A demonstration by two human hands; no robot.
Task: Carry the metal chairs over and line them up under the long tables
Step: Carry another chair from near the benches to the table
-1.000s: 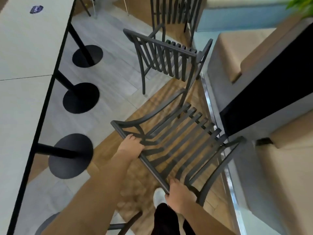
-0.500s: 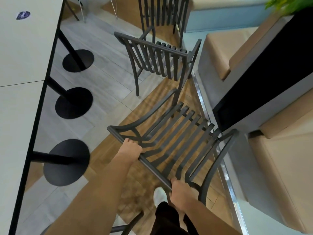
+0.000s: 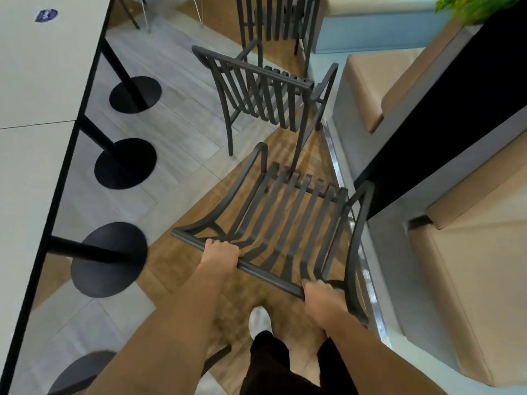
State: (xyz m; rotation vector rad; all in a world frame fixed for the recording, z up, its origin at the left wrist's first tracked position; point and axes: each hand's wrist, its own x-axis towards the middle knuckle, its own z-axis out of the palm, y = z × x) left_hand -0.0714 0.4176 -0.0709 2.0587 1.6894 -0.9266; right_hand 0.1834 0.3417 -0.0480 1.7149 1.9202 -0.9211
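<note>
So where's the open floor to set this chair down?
Open: grey floor between the table bases and the standing chair. Crowded: ahead, that chair stands close to the held chair, gripped by the left hand and right hand; benches on the right.

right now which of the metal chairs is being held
The nearest chair, its top rail gripped by the left hand and right hand; the two chairs beyond stand untouched.

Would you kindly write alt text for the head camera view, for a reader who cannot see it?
Both hands, left hand and right hand, grip the top rail of a dark slatted metal chair tilted over a wood-and-tile floor. A second matching dark metal chair stands just ahead, and a long pale table on black round-based posts runs along the left.
</note>
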